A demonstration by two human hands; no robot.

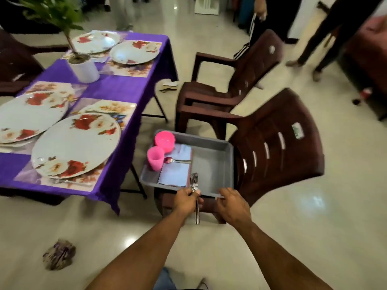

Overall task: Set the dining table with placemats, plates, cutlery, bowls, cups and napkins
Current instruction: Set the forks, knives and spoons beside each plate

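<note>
A grey tray (211,164) rests on a brown chair seat in front of me. It holds a pink bowl (164,140), a pink cup (155,158), a spoon (176,160) and light blue napkins (174,174). My left hand (186,200) grips a bunch of forks (195,185) at the tray's near edge, tines pointing away. My right hand (232,205) rests on the tray's near rim, fingers curled over it. To the left, the purple-clothed table (117,88) carries floral placemats (113,107) with large floral plates (77,145) on them.
A white pot with a green plant (83,68) stands mid-table. Two brown plastic chairs (278,143) stand to the right of the table. A crumpled cloth (59,257) lies on the floor at lower left. People's legs (326,34) show at the back right.
</note>
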